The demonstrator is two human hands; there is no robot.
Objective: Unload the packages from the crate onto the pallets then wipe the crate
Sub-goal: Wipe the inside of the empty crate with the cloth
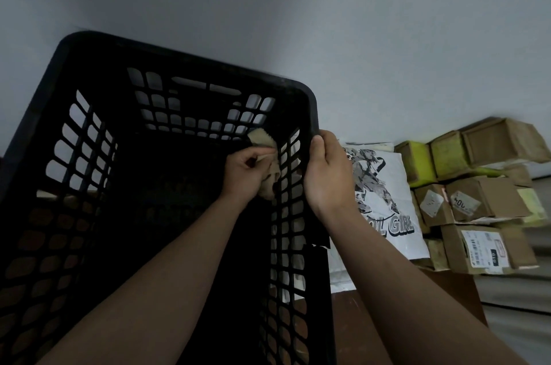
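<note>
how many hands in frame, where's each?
2. Left hand is inside the crate, holding a cloth against its right wall; right hand grips the crate's right rim from outside. Neither is hidden.

A plain, pale grey wall (328,6) takes up the far side of the room. Lighting is dim and soft, and the wall shades darker toward the left. Low at the right, a grey floor (518,329) shows faint banded streaks, blurred in places.
</note>
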